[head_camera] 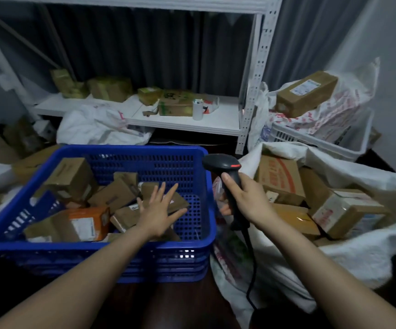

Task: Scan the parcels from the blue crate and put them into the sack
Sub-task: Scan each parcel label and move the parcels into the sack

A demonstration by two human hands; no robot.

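Observation:
The blue crate [130, 248] stands at the left and holds several brown cardboard parcels [73, 176], one with an orange face [87, 222]. My left hand [159, 210] hovers over the parcels inside the crate, fingers spread and straight, holding nothing. My right hand [242, 198] grips the handle of a black barcode scanner [223, 165], just right of the crate's rim, its head pointing left. A white sack [358, 252] lies open at the right with several boxes [280, 179] inside it.
A white metal shelf [182, 119] behind the crate carries several boxes and a white roll [197, 109]. A white crate [315, 136] at the back right bears a bag and a long brown box [306, 93]. The scanner's cable [251, 269] hangs down between crate and sack.

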